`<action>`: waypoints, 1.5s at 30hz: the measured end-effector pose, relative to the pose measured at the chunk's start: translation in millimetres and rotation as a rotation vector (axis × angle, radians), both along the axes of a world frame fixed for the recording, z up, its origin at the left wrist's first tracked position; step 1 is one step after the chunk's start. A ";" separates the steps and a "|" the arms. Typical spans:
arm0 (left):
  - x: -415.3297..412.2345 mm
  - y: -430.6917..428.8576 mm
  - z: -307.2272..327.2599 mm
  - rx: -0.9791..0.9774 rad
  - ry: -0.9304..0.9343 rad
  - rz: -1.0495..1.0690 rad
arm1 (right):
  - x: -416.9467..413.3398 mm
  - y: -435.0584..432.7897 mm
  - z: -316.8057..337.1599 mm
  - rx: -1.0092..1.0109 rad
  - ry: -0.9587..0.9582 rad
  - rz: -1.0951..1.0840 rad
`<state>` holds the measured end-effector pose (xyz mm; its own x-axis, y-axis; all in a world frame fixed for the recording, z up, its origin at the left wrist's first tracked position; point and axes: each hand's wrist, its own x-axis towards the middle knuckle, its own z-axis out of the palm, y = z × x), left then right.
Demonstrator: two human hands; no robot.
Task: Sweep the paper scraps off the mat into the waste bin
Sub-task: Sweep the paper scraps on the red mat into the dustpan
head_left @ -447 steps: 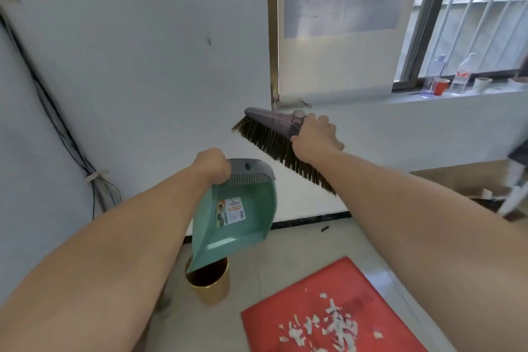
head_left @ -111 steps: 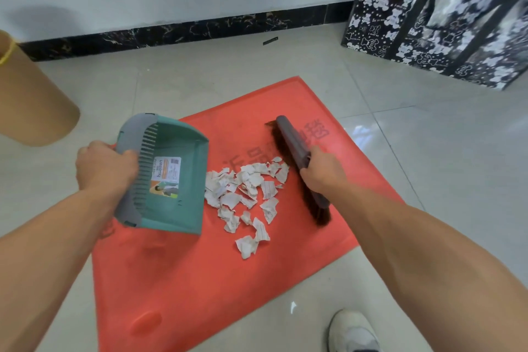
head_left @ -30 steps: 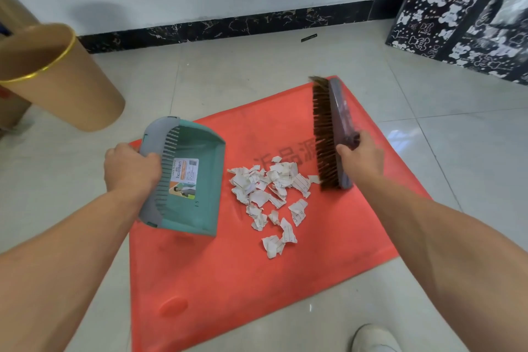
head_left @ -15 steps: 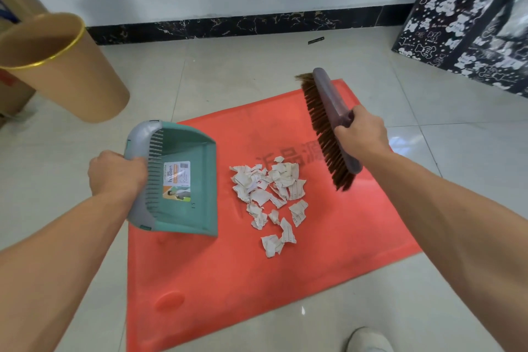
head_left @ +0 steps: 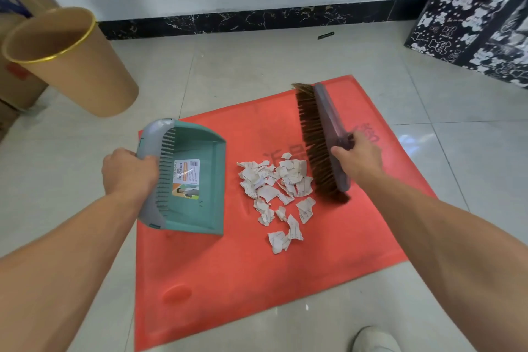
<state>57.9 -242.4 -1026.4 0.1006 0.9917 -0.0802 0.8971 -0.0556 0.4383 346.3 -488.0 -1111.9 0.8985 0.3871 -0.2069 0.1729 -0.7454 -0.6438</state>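
Right hand: fingers curled round back of brush near its middle. Bristles face left, just beside right edge of paper scraps.

Left hand: gripping grey rear of green dustpan. Pan sits on left part of mat, open mouth facing right toward pile, strip of bare mat between.

Scraps heaped mid-mat, few stragglers trailing toward me.

Red mat flat on tiled floor.

Waste bin, tan with gold rim, stands off mat at far left, beside cardboard box. Black patterned box far right. My white shoe at bottom edge.
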 end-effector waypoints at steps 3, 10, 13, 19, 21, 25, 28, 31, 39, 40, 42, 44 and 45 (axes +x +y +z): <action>0.6 1.3 0.7 0.003 0.007 0.006 | -2.3 8.4 4.7 0.018 0.033 0.071; -7.8 12.2 1.6 -0.073 0.003 0.110 | 15.7 7.0 28.9 -0.056 -0.087 -0.012; -14.6 11.5 -5.3 -0.146 -0.001 0.195 | 22.0 0.5 30.2 -0.167 -0.097 -0.003; -15.9 0.3 -19.6 -0.206 -0.007 0.207 | -5.8 -6.7 9.1 -0.281 -0.079 0.149; -15.3 1.2 -20.3 -0.206 -0.006 0.204 | -24.9 2.8 2.5 -0.209 -0.018 0.162; -12.8 3.2 -20.5 -0.196 -0.017 0.196 | -52.0 27.0 0.5 -0.072 0.068 0.142; -12.8 5.3 -20.6 -0.192 -0.025 0.187 | -51.1 37.8 9.4 -0.080 0.033 0.192; -14.3 9.0 -20.7 -0.183 -0.036 0.178 | -39.7 40.4 18.9 -0.122 -0.059 0.236; -26.3 16.2 -30.4 -0.203 0.002 0.227 | -30.4 24.1 9.2 -0.265 -0.009 0.227; -27.8 17.6 -32.7 -0.210 0.008 0.232 | -34.5 23.4 5.4 -0.256 0.018 0.222; -31.7 20.2 -37.2 -0.208 0.022 0.230 | -43.7 26.6 -0.9 -0.208 0.078 0.210; -34.9 23.2 -42.2 -0.202 0.035 0.225 | -51.0 34.3 -4.0 -0.163 0.119 0.219; -36.4 24.7 -44.7 -0.200 0.038 0.224 | -53.5 38.2 -5.0 -0.159 0.127 0.239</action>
<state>21.5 -217.7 -1071.1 -0.1256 0.9530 -0.2757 0.8933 0.2295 0.3865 292.8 -449.7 -1116.8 0.7489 0.5386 -0.3860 0.2816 -0.7861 -0.5503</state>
